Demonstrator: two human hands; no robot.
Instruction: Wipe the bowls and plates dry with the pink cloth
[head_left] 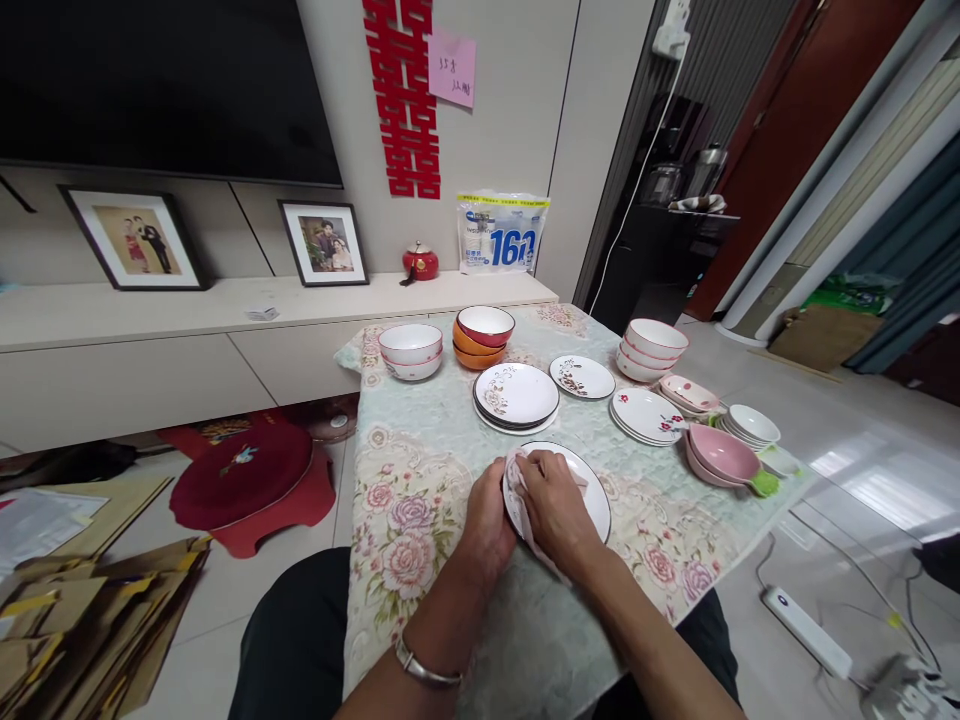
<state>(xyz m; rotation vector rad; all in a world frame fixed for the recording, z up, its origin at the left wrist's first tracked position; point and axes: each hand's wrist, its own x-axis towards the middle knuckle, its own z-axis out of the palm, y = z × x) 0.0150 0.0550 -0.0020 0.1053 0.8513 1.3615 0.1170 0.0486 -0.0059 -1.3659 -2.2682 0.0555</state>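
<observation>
Just above the near part of the table I hold a white plate (pixel 598 500) with a dark rim, tilted toward me. My left hand (pixel 489 510) grips the plate's left edge, its fingers partly hidden behind it. Over the plate's face, my right hand (pixel 553 500) is closed on a pale pink cloth (pixel 516 480) and presses it against the surface. Beyond the hands sits a stack of dark-rimmed plates (pixel 517 393) with a floral print. Another such plate (pixel 582 377) lies alone to its right.
White bowls (pixel 410 345) and orange and red bowls (pixel 480 352) stand at the back left of the flowered tablecloth (pixel 420 500). On the right are stacked bowls (pixel 652 348), flower-printed plates (pixel 646 415), pink leaf-handled dishes (pixel 724 455) and small white bowls (pixel 754 425). A red stool (pixel 247 470) stands left.
</observation>
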